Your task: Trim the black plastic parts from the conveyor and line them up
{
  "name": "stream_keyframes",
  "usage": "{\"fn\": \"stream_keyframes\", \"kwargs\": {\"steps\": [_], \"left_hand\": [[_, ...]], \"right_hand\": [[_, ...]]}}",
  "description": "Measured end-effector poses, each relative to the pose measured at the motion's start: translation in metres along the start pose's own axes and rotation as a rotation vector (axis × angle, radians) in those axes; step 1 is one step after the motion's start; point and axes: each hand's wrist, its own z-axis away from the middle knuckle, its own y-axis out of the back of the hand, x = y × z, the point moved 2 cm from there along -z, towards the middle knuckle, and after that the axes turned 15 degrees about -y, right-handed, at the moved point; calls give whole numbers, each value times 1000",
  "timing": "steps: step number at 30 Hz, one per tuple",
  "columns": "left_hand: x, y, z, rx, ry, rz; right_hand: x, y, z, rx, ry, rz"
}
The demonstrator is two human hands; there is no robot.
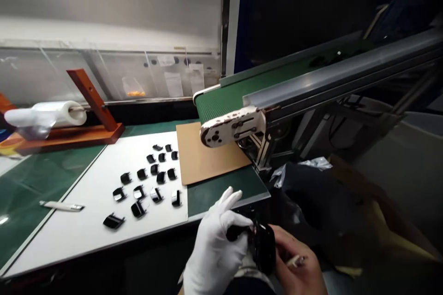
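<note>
Left hand (214,246): wearing a white fabric glove; its fingers are closing on the left edge of the black part, and one finger is sticking up free.
Right hand (301,269): bare; its fingers are curling round the right side of the same part, with a slim pale stick (295,260) lying across them.
Black part (265,246): glossy, dark and blocky; both hands are holding it at 6 o'clock in the view, just off the desk's near edge.
Desk (207,196): covered in matte green mat and carrying a smooth white sheet (79,230) toward 8 o'clock.
Small black pieces (145,179): shiny, curved and clip-like; lying in loose rows on the white sheet, at 10 o'clock from the hands.
Cardboard sheet (204,159): flat and brown, lying just beside the white sheet.
Conveyor (235,94): green ribbed belt with a metal rail, sloping up toward 2 o'clock.
Film roll (58,113): clear plastic, sitting on a red-brown wooden stand (93,101) at 9 o'clock.
Pale tool (62,206): pen-shaped, lying at the sheet's left edge.
Carton (384,216): brown, lined with a dark bag (311,193), at 3 o'clock; I cannot tell what is in it.
</note>
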Motion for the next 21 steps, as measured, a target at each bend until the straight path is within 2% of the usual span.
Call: {"fn": "stream_keyframes", "kwargs": {"steps": [3, 9, 11, 14, 17, 19, 21], "left_hand": [[-2, -2, 6, -10, 79, 28], [-21, -5, 8, -36, 152, -12], [-31, 1, 10, -87, 177, 3], [-47, 22, 14, -146, 182, 62], [-62, 39, 22, -164, 268, 164], [-71, 39, 26, -180, 328, 220], [-75, 31, 27, -202, 328, 267]], "right_hand": [[-1, -9, 2, -30, -29, 17], [22, -30, -11, -66, -283, -181], [34, -37, -19, -46, -374, -304], [50, -44, -32, 22, -522, -442], [57, -47, -42, 67, -639, -509], [57, -48, -46, 82, -700, -539], [57, -49, -46, 89, -739, -556]]}}
